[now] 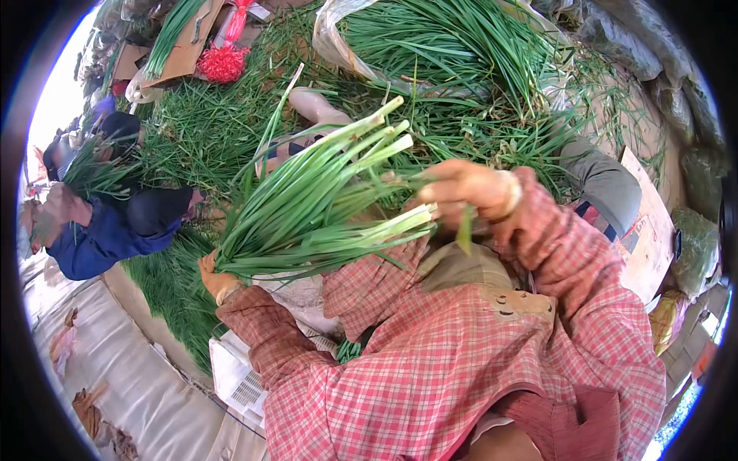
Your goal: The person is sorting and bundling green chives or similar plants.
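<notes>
My left hand [219, 278], in an orange glove with a pale cuff, is closed round the leafy end of a bunch of garlic chives [307, 196]. The long green leaves fan up and to the right, with their pale cut ends in two clusters near the middle of the view. At those ends is my right hand [470, 188], gloved alike and smeared by motion. Its fingers are bent together on thin leaves beside the bunch. A short loose leaf [465, 230] hangs just below the palm.
Loose green leaves [200, 131] litter the floor. A plastic-lined heap of chives [461, 38] lies ahead. Red string [223, 63] rests beside cardboard [184, 34] at upper left. Another person in blue [115, 234] sits at left, holding greens. Filled clear bags [696, 177] line the right.
</notes>
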Motion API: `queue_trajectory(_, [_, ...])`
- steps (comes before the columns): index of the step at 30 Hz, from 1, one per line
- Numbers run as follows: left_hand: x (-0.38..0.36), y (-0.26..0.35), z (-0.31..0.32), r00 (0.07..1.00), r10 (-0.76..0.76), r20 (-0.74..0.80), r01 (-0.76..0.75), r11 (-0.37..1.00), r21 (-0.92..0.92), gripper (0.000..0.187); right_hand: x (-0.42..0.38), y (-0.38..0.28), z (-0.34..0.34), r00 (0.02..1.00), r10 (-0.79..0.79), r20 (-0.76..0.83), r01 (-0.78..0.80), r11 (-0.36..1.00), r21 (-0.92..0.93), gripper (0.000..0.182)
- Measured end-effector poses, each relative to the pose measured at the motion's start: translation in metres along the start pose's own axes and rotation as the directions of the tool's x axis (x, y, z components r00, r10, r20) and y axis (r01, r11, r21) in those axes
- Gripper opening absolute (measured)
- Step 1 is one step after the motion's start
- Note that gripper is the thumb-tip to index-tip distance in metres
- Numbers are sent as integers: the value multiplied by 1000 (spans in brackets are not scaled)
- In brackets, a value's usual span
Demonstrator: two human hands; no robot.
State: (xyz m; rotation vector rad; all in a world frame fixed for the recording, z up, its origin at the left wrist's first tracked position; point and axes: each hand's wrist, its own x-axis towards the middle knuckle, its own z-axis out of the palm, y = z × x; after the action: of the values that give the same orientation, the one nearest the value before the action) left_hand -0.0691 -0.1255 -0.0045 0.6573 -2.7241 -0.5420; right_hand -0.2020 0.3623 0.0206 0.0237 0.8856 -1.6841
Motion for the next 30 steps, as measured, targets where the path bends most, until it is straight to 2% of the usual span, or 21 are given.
queue_trajectory(3, [-7, -20, 8, 980, -197, -15, 197, 980, -26, 13, -81, -10, -29, 944, -301, -135, 323, 928, 184, 23])
queue_trajectory(4, [-13, -18, 8, 965, -261, -35, 260, 965, -38, 15, -102, -6, -43, 670, -729, -141, 696, 683, -221, 24])
queue_trajectory(5, [-20, -13, 9, 945, -323, -55, 321, 946, -50, 17, -128, -11, -68, 643, -760, 94, 765, 642, -49, 24])
queue_trajectory(7, [-29, -9, 9, 908, -412, -69, 411, 911, -35, 22, -141, -21, -77, 722, -675, 152, 689, 722, -61, 26])
queue_trajectory(9, [-37, -13, 10, 886, -461, -58, 463, 886, 21, 24, -139, -11, -70, 858, -437, -270, 336, 874, -350, 33])
queue_trajectory(10, [-41, -26, 14, 912, -404, -69, 407, 913, 40, 26, -134, -9, -62, 808, -320, -495, 106, 905, -411, 37])
queue_trajectory(11, [-45, -45, 21, 935, -346, -80, 351, 934, 58, 27, -109, -5, -54, 865, -119, -488, -150, 866, -476, 53])
queue_trajectory(12, [-47, -55, 27, 951, -294, -95, 301, 951, 75, 29, -93, 18, -66, 859, -400, -321, -294, 129, -947, 60])
queue_trajectory(13, [-39, -4, 9, 900, -434, 27, 427, 894, 132, 33, -73, 5, -38, 804, -441, -400, -468, -54, -882, 64])
queue_trajectory(14, [-38, -9, 8, 882, -472, 10, 472, 882, 18, 35, -56, 3, -33, 723, -641, -256, -224, 133, -966, 61])
queue_trajectory(15, [-37, -19, 11, 860, -510, -9, 507, 856, -102, 37, -42, -11, -15, 742, -552, -381, -27, 543, -840, 52])
queue_trajectory(16, [-35, -32, 13, 837, -547, -23, 529, 819, -222, 39, -26, -18, -6, 753, -583, -306, 229, 667, -709, 42])
queue_trajectory(17, [-33, -60, 17, 843, -536, 47, 486, 722, -493, 44, -19, -35, 19, 801, -461, -382, 261, 843, -471, 35])
queue_trajectory(20, [-26, -36, 12, 923, -382, -36, 378, 921, -98, 43, 19, -32, 21, 835, -512, -201, 433, 837, -334, 16])
queue_trajectory(23, [-23, -3, 1, 948, -313, -62, 311, 950, -40, 44, 7, -34, 21, 797, -543, -265, 399, 802, -444, 11])
queue_trajectory(24, [-23, -14, 3, 936, -350, -49, 335, 923, -190, 45, -3, -35, 18, 772, -567, -286, 387, 778, -495, 10])
queue_trajectory(26, [-17, -43, 8, 911, -411, -11, 358, 805, -474, 46, -31, -36, -13, 569, -619, -542, 432, 785, -443, 6])
queue_trajectory(27, [-18, -25, 9, 881, -460, -115, 335, 775, -536, 42, -55, -36, -46, 518, -616, -593, 427, 787, -445, 5])
queue_trajectory(28, [-18, -11, 7, 881, -450, -148, 344, 823, -452, 41, -77, -42, -62, 359, -716, -599, 103, 669, -736, 6])
queue_trajectory(29, [-19, 0, 4, 881, -437, -179, 354, 862, -363, 40, -96, -31, -123, 339, -787, -516, -327, 416, -849, 10])
queue_trajectory(30, [-20, 4, 2, 885, -419, -204, 361, 894, -267, 39, -97, -29, -117, 359, -824, -439, -522, 213, -826, 13])
